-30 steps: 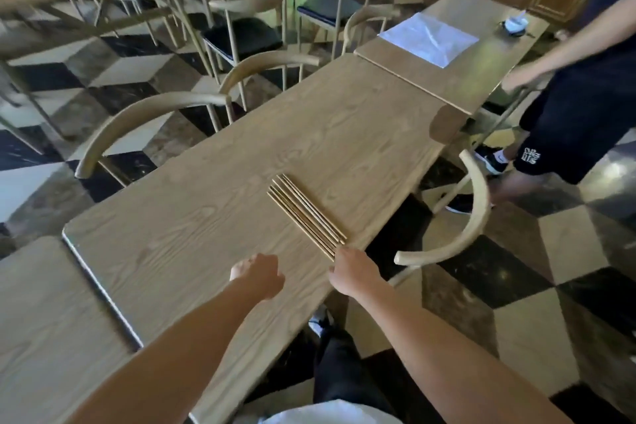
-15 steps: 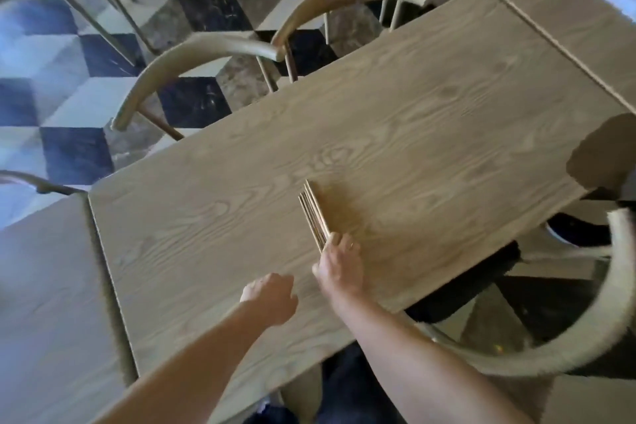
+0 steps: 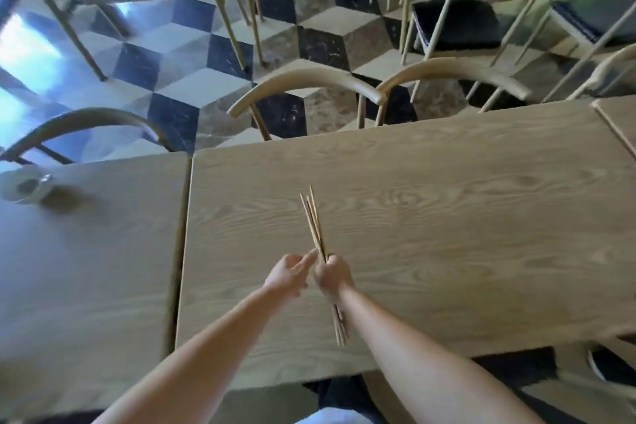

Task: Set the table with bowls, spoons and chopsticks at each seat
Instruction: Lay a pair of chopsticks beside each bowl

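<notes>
Right hand [image 3: 331,275] fisted round the chopsticks [image 3: 315,220] bundle, lifted above the table [image 3: 447,217] near its front edge. Left hand [image 3: 289,274] fingers apart, reaching in. Step: splitting off a pair; next needs a place at a seat.

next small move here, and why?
Probably pinch one pair out with the left hand. The right hand grips the whole bundle of chopsticks above the table, and the left fingers are open right beside it.
</notes>
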Motion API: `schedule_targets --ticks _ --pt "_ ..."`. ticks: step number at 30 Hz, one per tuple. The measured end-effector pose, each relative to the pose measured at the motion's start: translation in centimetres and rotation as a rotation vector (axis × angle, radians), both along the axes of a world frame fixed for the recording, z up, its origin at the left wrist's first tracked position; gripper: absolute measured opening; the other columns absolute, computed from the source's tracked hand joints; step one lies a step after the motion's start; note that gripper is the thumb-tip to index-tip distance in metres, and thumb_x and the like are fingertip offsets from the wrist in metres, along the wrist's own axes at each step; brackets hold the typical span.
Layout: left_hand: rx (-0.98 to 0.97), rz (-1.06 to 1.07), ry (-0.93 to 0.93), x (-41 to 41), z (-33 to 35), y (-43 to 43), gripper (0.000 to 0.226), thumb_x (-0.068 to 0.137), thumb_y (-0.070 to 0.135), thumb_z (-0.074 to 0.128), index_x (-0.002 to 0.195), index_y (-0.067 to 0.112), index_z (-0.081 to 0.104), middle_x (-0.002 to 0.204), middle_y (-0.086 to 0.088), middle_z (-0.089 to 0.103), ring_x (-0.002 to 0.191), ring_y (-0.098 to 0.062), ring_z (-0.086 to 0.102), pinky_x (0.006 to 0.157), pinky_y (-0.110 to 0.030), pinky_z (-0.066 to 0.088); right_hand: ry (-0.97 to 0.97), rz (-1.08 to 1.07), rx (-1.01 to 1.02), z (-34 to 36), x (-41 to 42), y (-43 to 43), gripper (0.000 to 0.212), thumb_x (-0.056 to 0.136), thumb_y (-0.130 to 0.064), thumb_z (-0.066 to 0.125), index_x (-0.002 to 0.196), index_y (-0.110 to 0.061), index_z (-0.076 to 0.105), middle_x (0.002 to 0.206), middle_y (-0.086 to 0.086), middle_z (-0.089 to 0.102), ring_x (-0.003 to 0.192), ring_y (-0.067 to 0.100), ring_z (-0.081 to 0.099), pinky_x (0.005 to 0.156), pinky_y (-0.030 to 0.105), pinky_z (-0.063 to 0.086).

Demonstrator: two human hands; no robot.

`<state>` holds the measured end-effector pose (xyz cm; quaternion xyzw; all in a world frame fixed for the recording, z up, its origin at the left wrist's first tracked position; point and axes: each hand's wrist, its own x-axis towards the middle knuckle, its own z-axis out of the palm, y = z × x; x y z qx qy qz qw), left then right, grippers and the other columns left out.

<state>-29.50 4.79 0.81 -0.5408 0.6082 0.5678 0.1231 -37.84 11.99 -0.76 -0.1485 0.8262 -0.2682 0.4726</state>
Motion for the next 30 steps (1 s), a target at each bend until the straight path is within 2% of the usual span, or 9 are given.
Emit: schedule_targets --ticks 3,7,10,12,15,18,21,25,30 --pt "0.012 0.421 0.163 5.5 0.8 -2.0 0.024 0.095 0.034 0.056 0.086 0.012 0.058 0.086 -0.009 0.068 0.066 -0.023 0.059 0.06 -0.029 0.044 0.014 0.342 -0.062 1.5 9.0 -2.2 0.033 0.094 -0.023 0.049 0.121 -0.008 0.062 0.122 0.017 0.066 0.116 0.032 0.06 0.083 0.032 0.044" --pt "0.033 0.904 0.341 16.7 2.0 -2.6 0.016 0.101 0.003 0.045 0.085 0.006 0.048 0.071 -0.012 0.06 0.038 -0.017 0.061 0.038 -0.021 0.046 -0.104 0.508 -0.126 3.6 20.5 -2.5 0.047 0.097 -0.021 0.051 0.142 -0.012 0.043 0.134 0.013 0.058 0.118 0.026 0.058 0.089 0.027 0.044" --pt "0.098 1.129 0.443 27.2 2.5 -1.4 0.014 0.101 0.008 0.048 0.087 0.009 0.045 0.063 -0.009 0.049 0.035 -0.019 0.052 0.038 -0.025 0.045 -0.254 0.63 -0.168 4.6 27.6 -1.2 0.034 0.089 -0.018 0.064 0.123 -0.012 0.063 0.091 -0.001 0.07 0.076 0.007 0.062 0.07 0.016 0.047" --pt "0.161 1.207 0.48 34.3 2.4 -0.3 0.016 0.103 0.017 0.047 0.089 0.01 0.047 0.061 -0.006 0.048 0.04 -0.018 0.049 0.041 -0.026 0.044 -0.35 0.675 -0.171 5.6 32.2 -0.2 0.021 0.085 -0.026 0.071 0.1 -0.013 0.074 0.065 -0.013 0.066 0.059 -0.001 0.059 0.06 0.018 0.046" --pt "0.154 1.277 0.551 43.0 3.5 1.9 0.028 0.103 0.028 0.05 0.08 0.012 0.049 0.059 -0.003 0.045 0.035 -0.01 0.041 0.035 -0.021 0.041 -0.468 0.761 -0.122 6.8 39.4 0.8 0.024 0.088 -0.035 0.07 0.093 -0.012 0.072 0.065 -0.007 0.067 0.054 0.004 0.062 0.051 0.021 0.049" --pt "0.143 1.375 0.623 50.0 4.2 3.9 0.029 0.101 0.033 0.053 0.081 0.013 0.049 0.056 -0.001 0.042 0.033 -0.009 0.037 0.035 -0.018 0.038 -0.487 0.856 -0.083 7.5 46.0 1.3 0.033 0.091 -0.036 0.066 0.098 -0.004 0.071 0.083 0.009 0.072 0.069 0.019 0.067 0.07 0.038 0.055" --pt "0.253 1.375 0.676 56.0 5.0 5.3 0.025 0.098 0.031 0.057 0.083 0.012 0.055 0.061 -0.002 0.051 0.045 -0.015 0.051 0.046 -0.027 0.048 -0.508 0.856 -0.046 8.4 51.1 1.6 0.037 0.096 -0.027 0.059 0.108 0.008 0.065 0.109 0.03 0.068 0.093 0.039 0.068 0.09 0.053 0.052" --pt "0.279 1.429 0.787 60.7 6.0 6.7 0.026 0.102 0.018 0.051 0.087 0.0 0.061 0.066 -0.013 0.064 0.056 -0.022 0.066 0.057 -0.034 0.059 -0.516 0.849 -0.014 8.8 55.5 1.0 0.02 0.098 -0.017 0.056 0.11 -0.005 0.067 0.106 0.021 0.071 0.096 0.036 0.07 0.09 0.054 0.054" --pt "0.087 1.546 0.82 63.8 5.3 6.5 0.025 0.098 0.013 0.059 0.103 -0.011 0.06 0.089 -0.025 0.073 0.085 -0.034 0.074 0.077 -0.046 0.061 -0.571 0.853 0.028 8.7 58.4 -0.5 0.024 0.098 -0.016 0.058 0.117 -0.002 0.063 0.106 0.019 0.072 0.094 0.03 0.072 0.073 0.042 0.06"
